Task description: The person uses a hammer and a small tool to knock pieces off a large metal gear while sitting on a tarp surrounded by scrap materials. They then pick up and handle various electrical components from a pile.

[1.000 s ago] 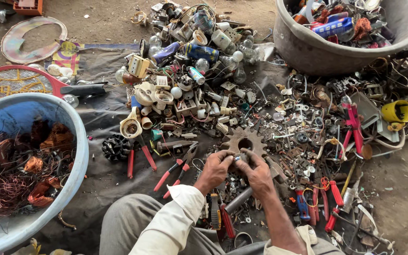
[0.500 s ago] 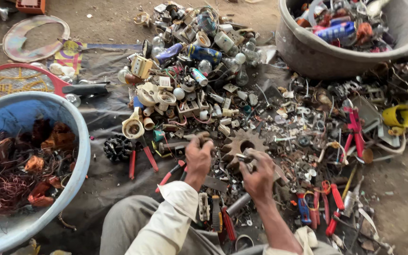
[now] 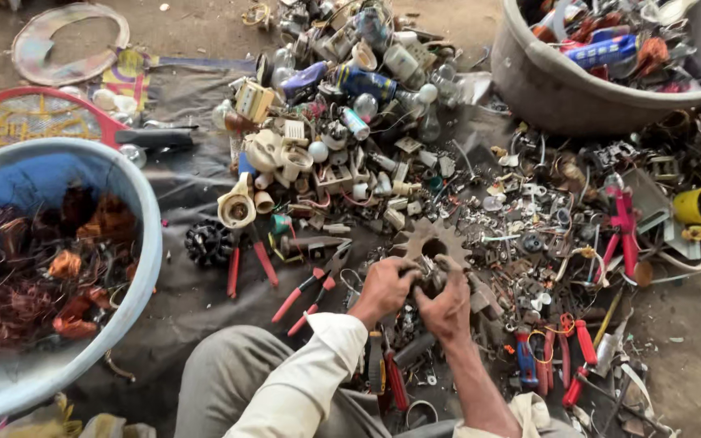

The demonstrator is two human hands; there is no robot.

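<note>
Both hands meet low in the middle of the scrap heap: the left hand (image 3: 381, 288) and the right hand (image 3: 445, 307) clench a small dark metal part (image 3: 434, 276) between them, just below the rusty toothed gear (image 3: 436, 242). What the part is, I cannot tell. Judging the grip, it works best braced close to the body, one hand holding firm while the other twists. Counting now: one gear above the hands, two tubs, the blue tub (image 3: 66, 341) of copper wire far to the left and the grey tub (image 3: 578, 89) up to the right, and one pair of red-handled pliers (image 3: 311, 288) just left of the left hand.
</note>
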